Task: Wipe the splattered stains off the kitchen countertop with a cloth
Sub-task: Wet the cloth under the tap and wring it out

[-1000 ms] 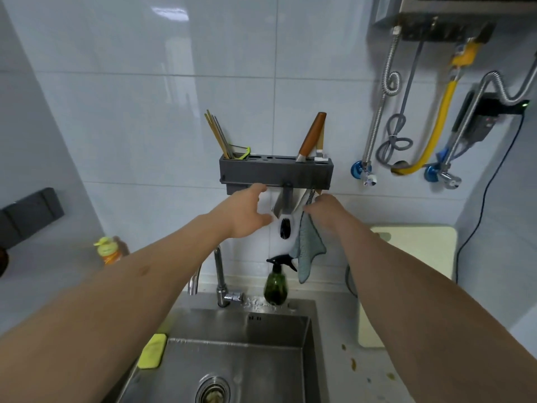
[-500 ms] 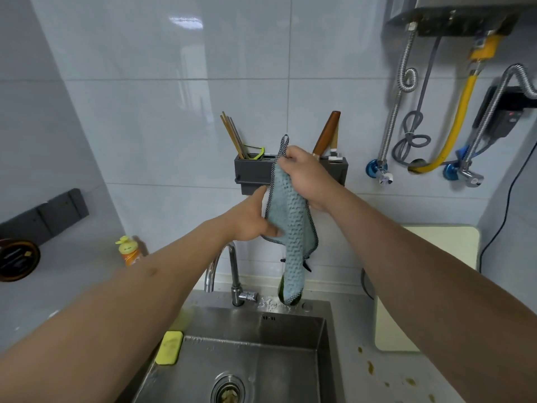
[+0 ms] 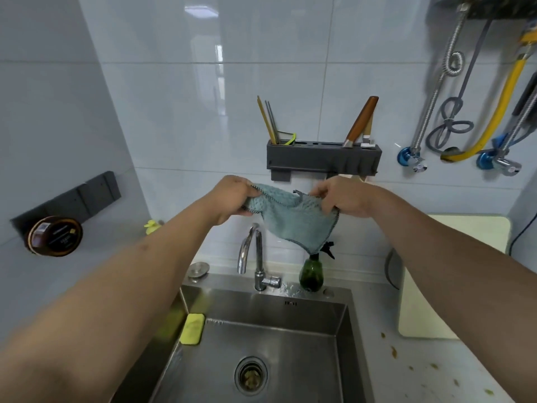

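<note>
1. Only one view here, the head cam, looking down over the sink (image 3: 345, 321) with both forearms reaching forward.
2. Left hand (image 3: 232, 199) has its fingers curled round the left edge of the cloth (image 3: 293, 219), gripping it bunched up.
3. Right hand (image 3: 340, 196) is pinching the cloth's right side, fingers curled over the top edge near the little hanging loop.
4. The cloth itself is a blue-green textured rag with dark stitched edging. It's stretched between the two hands, up in the air above the tap (image 3: 252, 251), and sags down to a point that hangs just in front of the green spray bottle (image 3: 311, 274). Not touching the counter at all.
5. The countertop (image 3: 421, 382) to the right of the sink has the stains (image 3: 394, 352): brownish-green specks and blobs scattered across the pale surface, well apart from the cloth.
6. A cream cutting board (image 3: 453, 274) sits at the back of that counter, against the wall.
7. On the tiled wall right behind the hands there's a dark grey utensil rack (image 3: 322, 159) with chopsticks (image 3: 268, 120) on its left end and a wooden-handled knife (image 3: 361, 120) on its right.
8. A yellow-green sponge (image 3: 191, 328) rests on the sink's left rim, and the drain (image 3: 251, 373) has some scraps in it.
9. Far right wall has hoses and blue valves; far left has a brown round container (image 3: 53, 235) under a dark wall bracket.
</note>
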`<control>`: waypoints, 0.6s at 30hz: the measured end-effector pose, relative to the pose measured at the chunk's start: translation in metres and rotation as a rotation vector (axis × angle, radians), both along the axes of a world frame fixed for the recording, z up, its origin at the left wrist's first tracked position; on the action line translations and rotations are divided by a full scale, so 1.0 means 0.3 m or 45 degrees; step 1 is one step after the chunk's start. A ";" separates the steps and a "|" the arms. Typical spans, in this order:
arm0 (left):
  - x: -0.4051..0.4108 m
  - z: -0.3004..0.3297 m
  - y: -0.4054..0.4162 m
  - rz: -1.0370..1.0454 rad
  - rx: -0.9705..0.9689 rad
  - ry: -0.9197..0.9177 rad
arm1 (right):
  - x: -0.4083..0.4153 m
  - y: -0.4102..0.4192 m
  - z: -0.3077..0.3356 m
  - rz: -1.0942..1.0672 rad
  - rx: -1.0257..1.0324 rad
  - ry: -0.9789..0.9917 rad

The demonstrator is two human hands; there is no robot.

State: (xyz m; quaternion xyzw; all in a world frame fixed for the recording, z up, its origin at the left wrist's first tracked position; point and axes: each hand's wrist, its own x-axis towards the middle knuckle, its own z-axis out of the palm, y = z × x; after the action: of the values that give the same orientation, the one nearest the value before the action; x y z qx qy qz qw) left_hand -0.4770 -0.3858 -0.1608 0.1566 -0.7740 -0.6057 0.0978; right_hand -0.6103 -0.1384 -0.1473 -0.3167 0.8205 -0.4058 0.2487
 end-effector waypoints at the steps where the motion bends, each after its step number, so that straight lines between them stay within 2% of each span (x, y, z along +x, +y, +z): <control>1: 0.008 0.002 -0.018 0.014 0.056 0.030 | 0.009 -0.007 -0.007 -0.039 -0.010 0.052; 5: 0.047 0.006 -0.123 0.030 0.235 0.055 | 0.044 -0.053 -0.019 -0.203 -0.349 -0.132; 11: 0.067 -0.010 -0.240 0.076 0.068 -0.086 | 0.119 -0.203 -0.030 -0.469 -0.677 -0.359; 15: 0.072 -0.021 -0.312 0.095 0.273 -0.125 | 0.176 -0.302 -0.026 -0.629 -0.894 -0.513; 18: 0.071 -0.034 -0.351 0.105 0.459 -0.153 | 0.201 -0.337 -0.021 -0.542 -1.016 -0.481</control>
State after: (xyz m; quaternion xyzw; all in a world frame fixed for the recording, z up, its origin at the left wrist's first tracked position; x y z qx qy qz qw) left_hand -0.4556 -0.4911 -0.1710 0.2392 -0.6502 -0.7196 0.0463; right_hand -0.5501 -0.2395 -0.1536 -0.1332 0.5880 -0.7808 0.1640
